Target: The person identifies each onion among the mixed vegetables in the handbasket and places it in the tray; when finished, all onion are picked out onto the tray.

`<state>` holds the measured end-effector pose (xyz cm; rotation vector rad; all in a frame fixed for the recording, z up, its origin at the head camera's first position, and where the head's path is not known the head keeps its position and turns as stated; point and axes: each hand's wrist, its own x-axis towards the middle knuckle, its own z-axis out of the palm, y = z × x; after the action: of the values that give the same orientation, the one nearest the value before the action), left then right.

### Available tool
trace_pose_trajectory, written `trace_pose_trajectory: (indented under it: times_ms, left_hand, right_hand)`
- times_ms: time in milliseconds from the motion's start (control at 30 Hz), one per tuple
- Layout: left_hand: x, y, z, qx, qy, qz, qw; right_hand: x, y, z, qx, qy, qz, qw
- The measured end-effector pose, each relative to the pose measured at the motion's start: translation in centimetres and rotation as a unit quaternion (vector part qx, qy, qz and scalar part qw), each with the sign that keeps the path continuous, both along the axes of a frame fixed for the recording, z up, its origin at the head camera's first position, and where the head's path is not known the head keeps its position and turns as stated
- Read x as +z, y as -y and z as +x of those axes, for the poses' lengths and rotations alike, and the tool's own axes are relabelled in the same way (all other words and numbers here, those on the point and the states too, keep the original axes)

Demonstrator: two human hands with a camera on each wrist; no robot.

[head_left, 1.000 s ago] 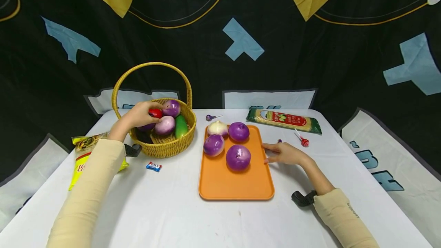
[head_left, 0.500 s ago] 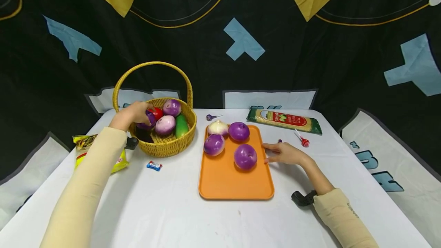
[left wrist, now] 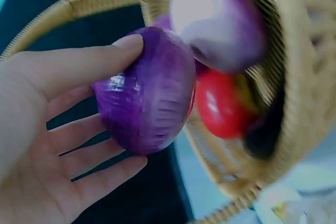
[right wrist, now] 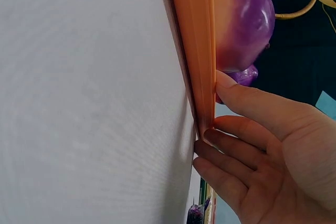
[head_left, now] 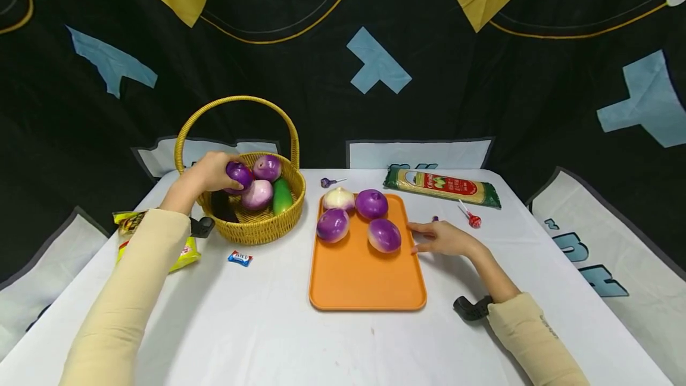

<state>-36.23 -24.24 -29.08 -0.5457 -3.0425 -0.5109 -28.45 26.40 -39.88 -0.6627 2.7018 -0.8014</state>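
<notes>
The left hand (head_left: pixel 208 173) grips a round purple onion (head_left: pixel 239 174); four o'clock from it, the relaxed right hand (head_left: pixel 443 239) touches a rectangular orange tray (head_left: pixel 368 283).

Tray (head_left: pixel 370 285) plain orange. Onions (head_left: pixel 332 226) on it purple, far-left onion (head_left: pixel 337 198) mostly cream. Basket (head_left: pixel 262 233) yellow weave, veg (head_left: pixel 281 196) at its right green. Counter (head_left: pixel 268 326) white. Far cloth (head_left: pixel 300 82) black.

Room beneath basket handle (head_left: pixel 239 99), seemingly
</notes>
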Motion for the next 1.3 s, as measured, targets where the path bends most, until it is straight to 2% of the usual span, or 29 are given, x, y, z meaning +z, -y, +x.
trace_pose_trajectory:
  times_ms: [200, 400, 567, 767, 900, 1033, 1300]
  left_hand:
    - [1.1, -1.9, 2.4, -0.040, -0.046, 0.040, 0.9974]
    - [1.1, -4.8, 4.9, -0.123, -0.084, 0.084, 0.9852]
    - [0.4, -7.6, 7.0, -0.180, -0.093, 0.094, 0.9747]
    - [-1.6, -10.3, 9.0, -0.244, -0.078, 0.089, 0.9625]
    - [-3.1, -11.7, 9.5, -0.279, -0.058, 0.086, 0.9546]
    - [-4.5, -12.7, 9.7, -0.301, -0.034, 0.089, 0.9489]
    - [-6.0, -14.0, 9.8, -0.329, -0.012, 0.069, 0.9418]
  right_hand:
    - [0.1, -0.1, 0.0, -0.003, 0.003, -0.003, 1.000]
    - [0.1, 0.0, 0.0, -0.005, 0.003, 0.000, 1.000]
    - [0.0, 0.0, -0.1, -0.005, 0.004, -0.002, 1.000]
    - [-0.1, -0.2, -0.1, 0.000, -0.001, 0.000, 1.000]
    - [0.0, 0.0, 0.0, -0.003, 0.002, 0.000, 1.000]
    - [-0.1, 0.0, 0.1, 0.000, 0.002, 0.001, 1.000]
    - [-0.1, -0.1, -0.1, 0.006, -0.008, 0.008, 1.000]
